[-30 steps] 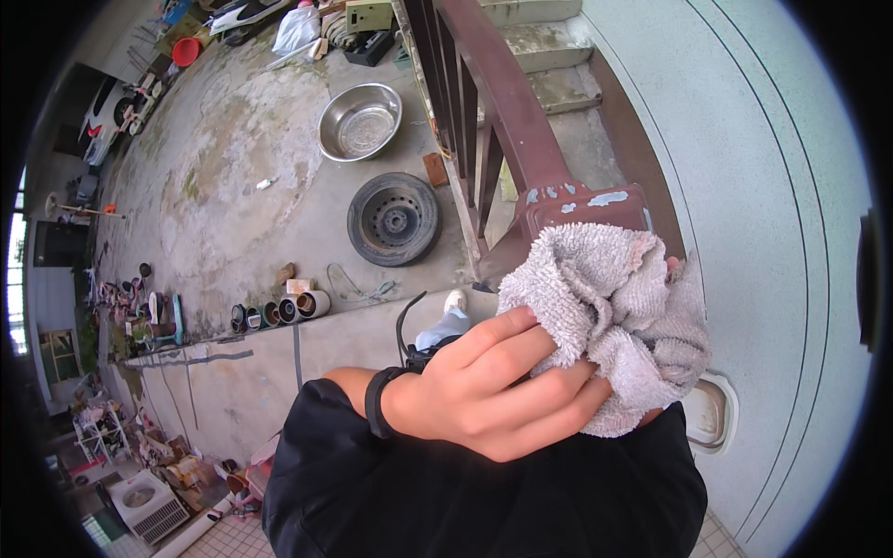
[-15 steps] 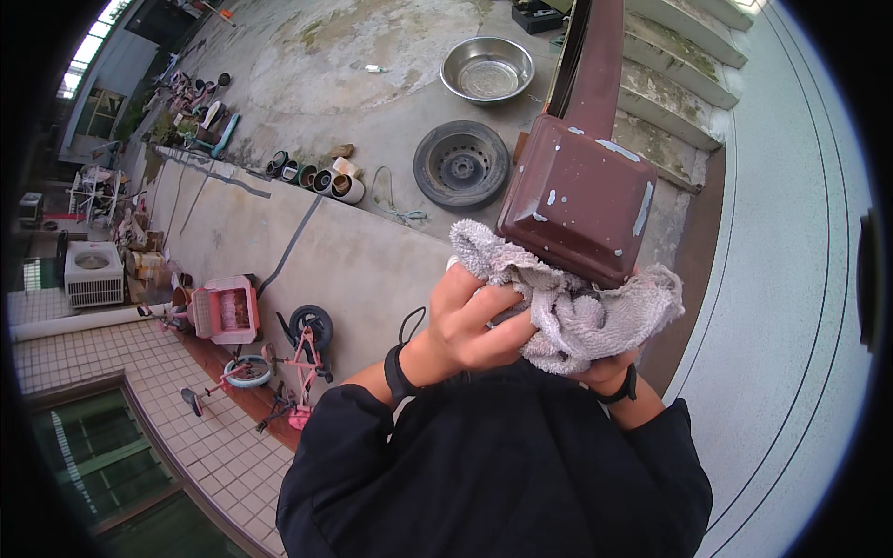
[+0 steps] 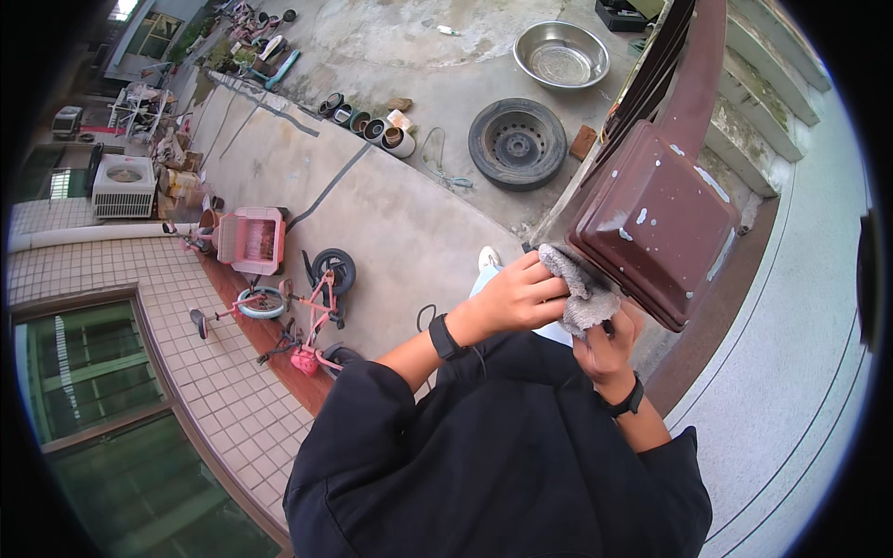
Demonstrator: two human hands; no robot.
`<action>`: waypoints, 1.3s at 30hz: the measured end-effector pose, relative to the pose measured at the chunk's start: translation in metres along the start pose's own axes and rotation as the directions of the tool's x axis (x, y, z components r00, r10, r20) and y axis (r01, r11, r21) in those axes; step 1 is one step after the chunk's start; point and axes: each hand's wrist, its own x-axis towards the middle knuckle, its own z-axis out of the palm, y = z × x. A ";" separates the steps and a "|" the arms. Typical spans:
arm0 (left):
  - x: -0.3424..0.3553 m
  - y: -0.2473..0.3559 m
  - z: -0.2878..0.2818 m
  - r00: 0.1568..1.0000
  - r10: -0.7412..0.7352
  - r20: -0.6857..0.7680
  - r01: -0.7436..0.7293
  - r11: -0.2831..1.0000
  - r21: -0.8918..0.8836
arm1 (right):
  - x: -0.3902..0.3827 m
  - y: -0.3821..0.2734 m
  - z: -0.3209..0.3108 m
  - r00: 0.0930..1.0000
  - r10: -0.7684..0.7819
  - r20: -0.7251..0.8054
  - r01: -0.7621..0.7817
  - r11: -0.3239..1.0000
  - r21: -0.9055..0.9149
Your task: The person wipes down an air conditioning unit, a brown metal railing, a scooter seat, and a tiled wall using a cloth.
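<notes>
My left hand (image 3: pixel 528 296) has its fingers closed on a crumpled grey terry cloth (image 3: pixel 583 302), at the lower left edge of a maroon metal post cap (image 3: pixel 651 223) with chipped paint patches. My right hand (image 3: pixel 609 349) is below it, fingers curled round the lower part of the same cloth, partly hidden by it. The cap tops the end of a maroon railing (image 3: pixel 693 74); whether the fingers touch the post behind the cloth I cannot tell.
Concrete steps (image 3: pixel 763 102) rise beside the railing, along a pale wall (image 3: pixel 800 372). Below lie a steel basin (image 3: pixel 561 54), a tyre on its rim (image 3: pixel 516 139), several pots (image 3: pixel 372 130), a pink small bicycle (image 3: pixel 316 325), a pink crate (image 3: pixel 249 240) and an outdoor air-conditioner unit (image 3: pixel 124 186).
The cloth has moved from bunched over the post cap down to its lower left edge, now more compact, exposing the cap. The view has swung, bringing bicycle and window into sight.
</notes>
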 end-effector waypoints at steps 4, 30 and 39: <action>-0.007 0.000 0.005 0.976 -0.121 -0.178 0.107 0.990 -0.090 | -0.003 -0.014 0.017 0.994 0.095 0.045 -0.097 0.995 0.039; -0.063 -0.022 0.036 0.955 -0.212 -0.209 0.222 0.975 0.025 | -0.001 -0.005 0.040 0.991 -0.018 0.133 0.006 0.996 0.089; 0.039 -0.005 -0.020 0.876 0.064 -0.478 -0.026 0.996 0.085 | 0.021 -0.025 0.014 0.976 -0.126 -0.176 0.147 0.983 0.114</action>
